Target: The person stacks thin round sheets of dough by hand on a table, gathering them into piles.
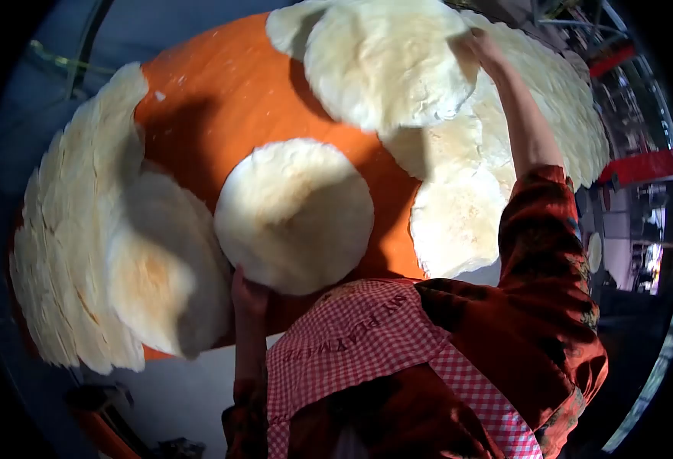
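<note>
A thin round flatbread [294, 218] is in front of me, over the orange cloth. My left hand [249, 292] is at its lower left edge, in shadow, a fingertip against the rim and the other fingers mostly hidden; it appears to grip the edge. At the top, my right hand [480, 47] is closed on the right edge of another large flatbread [390, 61], which casts a shadow on the cloth and overlaps the breads around it.
Many overlapping flatbreads [69, 237] cover the left side of the orange-covered surface [222, 84], with one round bread [160, 268] on their inner side. More overlapping breads [543, 99] cover the right, including a round one [459, 222] near my right sleeve. Red objects [642, 167] stand beyond.
</note>
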Demonstrator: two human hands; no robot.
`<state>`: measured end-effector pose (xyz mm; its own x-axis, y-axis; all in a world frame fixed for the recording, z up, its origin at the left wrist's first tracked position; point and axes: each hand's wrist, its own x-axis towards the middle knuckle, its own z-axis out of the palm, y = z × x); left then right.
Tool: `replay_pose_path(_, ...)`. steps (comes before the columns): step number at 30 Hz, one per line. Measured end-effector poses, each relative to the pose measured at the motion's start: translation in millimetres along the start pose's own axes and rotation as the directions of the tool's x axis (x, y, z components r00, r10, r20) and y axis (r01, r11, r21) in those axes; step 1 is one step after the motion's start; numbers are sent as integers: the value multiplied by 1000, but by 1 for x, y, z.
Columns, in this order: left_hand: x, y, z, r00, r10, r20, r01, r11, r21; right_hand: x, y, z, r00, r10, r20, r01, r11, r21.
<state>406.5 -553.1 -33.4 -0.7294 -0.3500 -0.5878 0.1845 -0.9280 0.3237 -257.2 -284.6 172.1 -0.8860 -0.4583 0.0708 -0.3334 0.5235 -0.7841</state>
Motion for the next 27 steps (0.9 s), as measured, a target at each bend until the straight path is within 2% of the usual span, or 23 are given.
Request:
replay_pose_path(1,0,-1,3,1000,18,-1,-18,1000,16,-8,6,21,995,-39,-90,12,959,-284)
replay_pose_path(2,-1,-4,12,999,32,5,-33,999,34,-33,3,41,979,-109,-172,-3,839,-545)
replay_pose_path(3,-2,-5,21,999,47,19,-48,997,53,-65,-6,62,949,-208,-236,-47,650,-758)
replay_pose_path(4,-3,-7,28,991,88,101,-100,988,114,-110,-23,109,915,-322,-241,180,863,-471)
replay_pose_path(5,3,-9,31,987,73,146,-103,971,214,-153,-41,157,966,-254,53,259,926,-276)
replay_pose_path(6,10,-9,34,981,53,189,-112,942,317,-196,-59,204,925,-161,343,197,978,-71)
replay_pose_path(7,17,-7,38,973,29,228,-125,899,420,-251,-88,247,816,-192,545,4,945,327)
replay_pose_path(8,6,-5,65,964,63,260,-177,879,443,-288,-101,287,733,-329,596,84,912,400)
replay_pose_path(9,-7,-4,91,952,93,292,-225,857,464,-313,-135,303,678,-189,711,-44,954,296)
replay_pose_path(10,12,-13,73,902,149,406,-338,828,447,-328,-143,327,673,-214,708,-45,944,328)
replay_pose_path(11,27,-15,54,886,108,451,-369,754,543,-336,-145,346,670,-240,703,-44,932,360)
replay_pose_path(13,30,-18,61,814,274,513,-558,614,558,-343,-145,365,697,-161,699,-214,883,417)
replay_pose_path(16,21,-16,62,840,299,452,-517,692,504,-348,-145,368,689,-110,716,-419,746,518)
replay_pose_path(18,14,-11,62,893,238,382,-428,713,555,-350,-139,369,654,-82,752,-549,633,546)
replay_pose_path(21,-7,0,82,961,135,242,-258,753,605,-349,-139,362,692,-44,720,-466,734,494)
replay_pose_path(22,-7,2,85,971,118,209,-222,768,601,-348,-138,359,663,-63,746,-472,738,482)
replay_pose_path(25,-7,5,89,987,115,109,-158,761,630,-351,-141,357,631,-8,776,-585,652,482)
replay_pose_path(27,-3,8,87,992,99,77,-125,731,671,-354,-147,355,683,1,730,-471,765,440)
